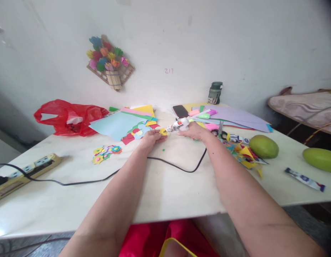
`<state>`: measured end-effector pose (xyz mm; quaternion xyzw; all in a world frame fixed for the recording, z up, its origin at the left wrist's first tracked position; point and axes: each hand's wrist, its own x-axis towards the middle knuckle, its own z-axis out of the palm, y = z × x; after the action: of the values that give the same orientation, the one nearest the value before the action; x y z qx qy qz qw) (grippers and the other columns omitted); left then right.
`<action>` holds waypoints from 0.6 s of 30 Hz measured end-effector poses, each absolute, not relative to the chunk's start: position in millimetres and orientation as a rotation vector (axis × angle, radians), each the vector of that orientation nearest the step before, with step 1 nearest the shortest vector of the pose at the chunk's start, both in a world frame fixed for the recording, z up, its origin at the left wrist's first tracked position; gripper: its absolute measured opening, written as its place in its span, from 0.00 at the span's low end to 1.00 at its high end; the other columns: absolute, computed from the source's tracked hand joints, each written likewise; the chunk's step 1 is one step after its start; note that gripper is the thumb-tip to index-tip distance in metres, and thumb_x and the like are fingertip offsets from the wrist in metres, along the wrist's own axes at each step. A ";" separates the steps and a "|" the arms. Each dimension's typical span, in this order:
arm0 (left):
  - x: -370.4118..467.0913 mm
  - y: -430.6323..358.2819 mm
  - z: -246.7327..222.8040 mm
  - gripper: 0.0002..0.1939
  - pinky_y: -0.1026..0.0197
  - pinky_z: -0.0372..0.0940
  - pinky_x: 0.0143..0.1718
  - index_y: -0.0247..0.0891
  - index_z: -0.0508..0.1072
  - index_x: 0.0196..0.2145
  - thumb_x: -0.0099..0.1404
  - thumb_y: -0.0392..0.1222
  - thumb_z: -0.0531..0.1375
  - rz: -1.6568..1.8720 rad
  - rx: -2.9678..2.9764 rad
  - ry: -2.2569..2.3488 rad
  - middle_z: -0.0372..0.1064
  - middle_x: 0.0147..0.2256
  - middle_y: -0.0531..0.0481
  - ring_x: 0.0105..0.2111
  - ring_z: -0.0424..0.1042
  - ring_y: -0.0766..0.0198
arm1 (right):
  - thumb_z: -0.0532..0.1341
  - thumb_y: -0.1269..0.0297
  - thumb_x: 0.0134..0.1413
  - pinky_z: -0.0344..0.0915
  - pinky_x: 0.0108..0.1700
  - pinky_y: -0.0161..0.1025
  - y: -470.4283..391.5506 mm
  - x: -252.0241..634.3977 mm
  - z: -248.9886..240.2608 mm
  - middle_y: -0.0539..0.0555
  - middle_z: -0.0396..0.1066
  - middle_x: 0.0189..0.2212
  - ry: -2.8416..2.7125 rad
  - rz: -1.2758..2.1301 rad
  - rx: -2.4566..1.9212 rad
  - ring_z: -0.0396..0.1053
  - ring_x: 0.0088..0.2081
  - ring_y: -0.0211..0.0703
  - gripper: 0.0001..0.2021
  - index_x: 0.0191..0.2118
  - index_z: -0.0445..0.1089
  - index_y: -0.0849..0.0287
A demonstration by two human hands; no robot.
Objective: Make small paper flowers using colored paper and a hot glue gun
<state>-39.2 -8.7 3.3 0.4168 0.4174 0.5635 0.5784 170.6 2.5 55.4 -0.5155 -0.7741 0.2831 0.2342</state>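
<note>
- Your left hand (pixel 151 138) is over the table (pixel 176 196), ahead of you; its fingers are held close together and pinch the edge of a yellow paper piece (pixel 163 132).
- The yellow paper piece is between your two hands, at the nozzle end of the glue gun (pixel 182 123). You cannot tell whether the nozzle touches it.
- Your right hand (pixel 193 130) has its fingers wrapped around the glue gun, which points toward your left hand.
- A black cord (pixel 190 171) crosses the table beneath your forearms; at far left, it lies over the power strip (pixel 34 170).
- Left of your left hand, cut-out paper shapes (pixel 138 130) lie against a light blue sheet (pixel 113 123).
- Nearer to you, layered paper flowers (pixel 105 154) form a small cluster.
- Right of your right hand are scissors (pixel 223 135), paper scraps (pixel 245 154) and a green fruit (pixel 263 146).
- Beyond the glue gun lie a phone (pixel 181 111) and a lavender sheet (pixel 235 116).
- A red plastic bag (pixel 86 113) rests at the table's far left.
</note>
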 end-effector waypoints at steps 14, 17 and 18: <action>-38.8 -9.9 4.3 0.10 0.52 0.67 0.43 0.30 0.67 0.33 0.52 0.26 0.60 1.306 0.980 0.970 0.71 0.32 0.45 0.32 0.75 0.60 | 0.62 0.57 0.43 0.55 0.17 0.30 5.2 169.1 51.9 0.50 0.62 0.22 -2.102 0.759 -1.406 0.55 0.18 0.31 0.16 0.36 0.68 0.63; -38.6 -9.9 4.4 0.09 0.54 0.68 0.42 0.29 0.67 0.33 0.52 0.26 0.60 1.304 0.984 0.973 0.71 0.32 0.44 0.32 0.75 0.60 | 0.61 0.56 0.43 0.55 0.17 0.30 4.8 168.5 52.2 0.50 0.62 0.22 -2.116 0.755 -1.401 0.55 0.18 0.31 0.17 0.38 0.69 0.64; -38.6 -9.7 4.3 0.09 0.54 0.68 0.42 0.29 0.67 0.33 0.52 0.26 0.60 1.305 0.985 0.975 0.71 0.32 0.44 0.32 0.75 0.60 | 0.61 0.56 0.43 0.55 0.18 0.31 4.6 168.4 52.6 0.50 0.62 0.22 -2.120 0.755 -1.399 0.55 0.18 0.32 0.18 0.38 0.69 0.64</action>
<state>-38.6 -9.7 4.3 0.4214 0.4173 0.5582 0.5802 168.4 4.6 52.6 -0.5121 -0.7759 0.2765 0.2434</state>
